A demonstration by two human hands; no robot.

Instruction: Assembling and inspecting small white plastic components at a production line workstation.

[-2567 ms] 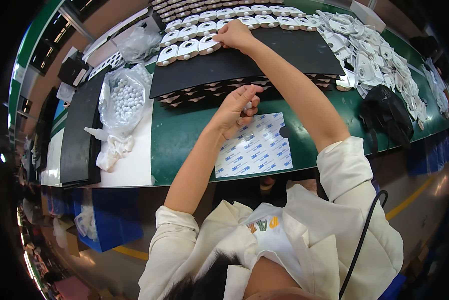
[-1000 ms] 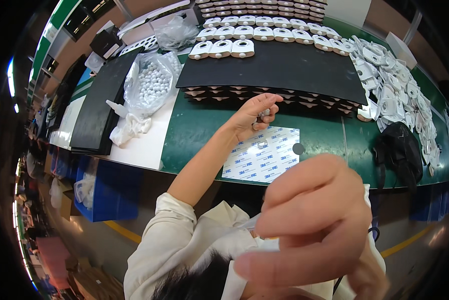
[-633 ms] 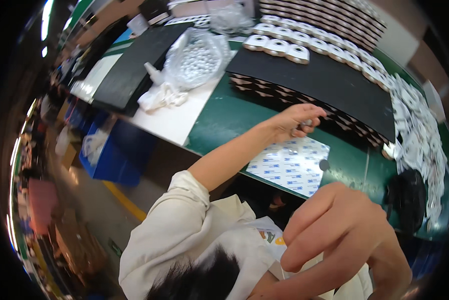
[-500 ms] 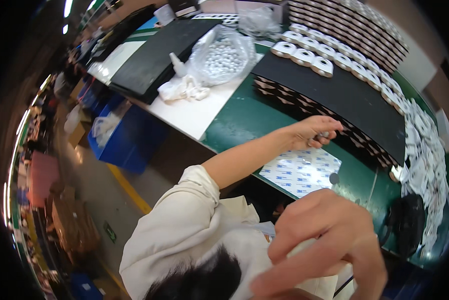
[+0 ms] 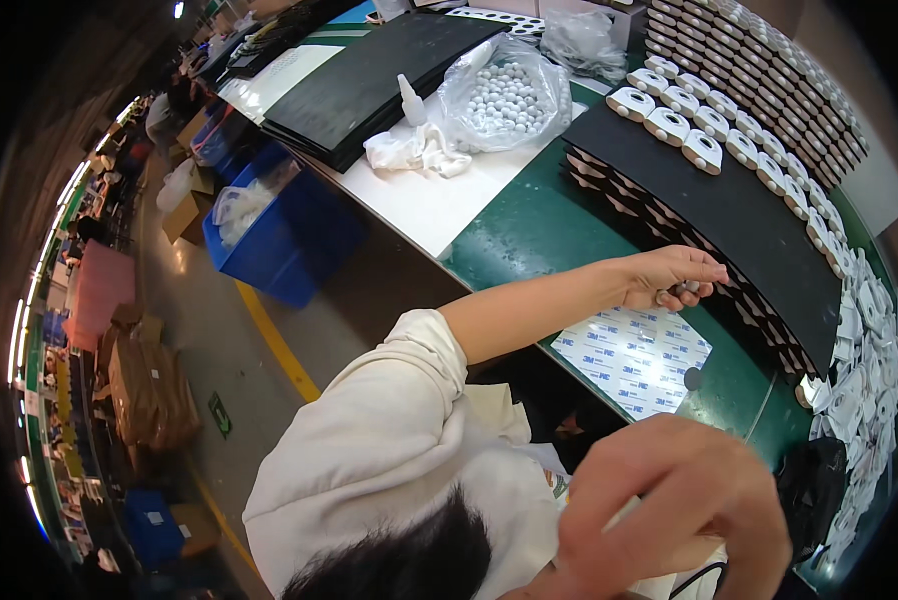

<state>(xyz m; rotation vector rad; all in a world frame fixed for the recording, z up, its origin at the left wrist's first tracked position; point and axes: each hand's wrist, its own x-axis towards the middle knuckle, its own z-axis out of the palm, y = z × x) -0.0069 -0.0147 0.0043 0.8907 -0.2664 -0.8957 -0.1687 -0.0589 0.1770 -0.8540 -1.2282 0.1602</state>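
Observation:
My left hand (image 5: 674,280) is closed around a few small greyish-white balls (image 5: 685,288). It hovers above a white sheet with repeated blue print (image 5: 634,358), close to the front side of a stack of black boards (image 5: 704,190). Thumb and forefinger meet at their tips; whether a ball is between them is too small to tell. My right hand (image 5: 674,500) is raised large and close at the lower right, with its fingers curled inward. Anything inside its fingers is hidden. A dark round disc (image 5: 693,378) lies at the sheet's right corner.
Rows of white rounded parts (image 5: 702,150) sit on the boards; more stacked tiers rise behind. Loose white parts (image 5: 857,390) heap at the right. A clear bag of white balls (image 5: 506,100), white bottle (image 5: 411,102), cloth (image 5: 419,150) and black panels (image 5: 369,85) lie left. A blue bin (image 5: 284,245) stands below.
The whole view has shifted, so the bench and left hand appear farther right. My left hand keeps its balls near the boards. My right hand stays curled and sits slightly lower in view.

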